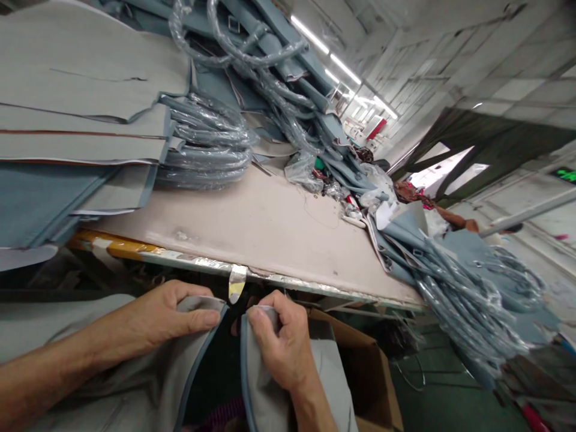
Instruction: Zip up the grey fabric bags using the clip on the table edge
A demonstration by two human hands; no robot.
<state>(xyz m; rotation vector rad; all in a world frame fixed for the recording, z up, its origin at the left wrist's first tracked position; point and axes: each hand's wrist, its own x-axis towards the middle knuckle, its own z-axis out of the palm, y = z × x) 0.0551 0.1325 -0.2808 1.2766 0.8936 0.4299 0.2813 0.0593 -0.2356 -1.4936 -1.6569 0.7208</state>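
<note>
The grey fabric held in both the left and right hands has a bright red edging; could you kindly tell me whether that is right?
Only the edging's colour is wrong: the head view shows a blue edging. The grey fabric is indeed held in both the left hand and right hand.

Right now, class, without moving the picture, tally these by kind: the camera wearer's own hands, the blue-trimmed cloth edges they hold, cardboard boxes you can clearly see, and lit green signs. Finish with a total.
Hands: 2 (left hand, right hand)
Held cloth edges: 2 (left edge, right edge)
Cardboard box: 1
Green sign: 1
Total: 6
</note>
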